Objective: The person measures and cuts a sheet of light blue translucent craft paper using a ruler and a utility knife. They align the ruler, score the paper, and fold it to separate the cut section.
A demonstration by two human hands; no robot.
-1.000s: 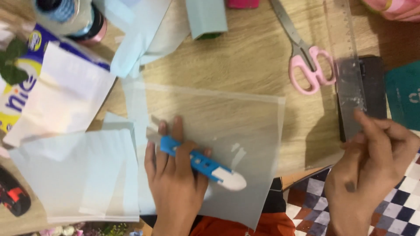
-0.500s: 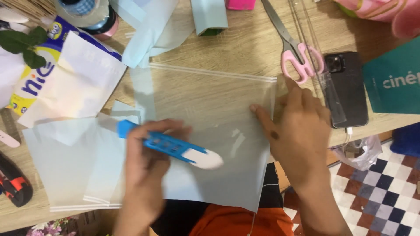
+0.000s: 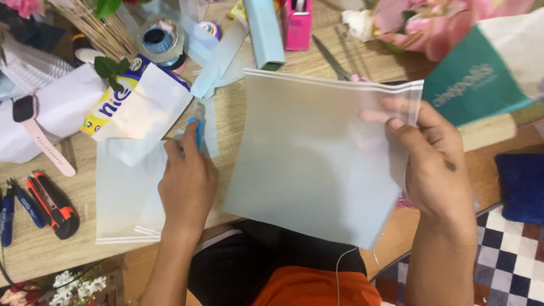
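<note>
Your right hand (image 3: 433,164) pinches the frosted plastic sheet (image 3: 317,158) at its far right corner, thumb on top, lifting it tilted over the tabletop (image 3: 73,249). Your left hand (image 3: 187,181) is fisted around the blue cutter (image 3: 198,131), knuckles up, on the smaller sheets (image 3: 122,192) left of it.
</note>
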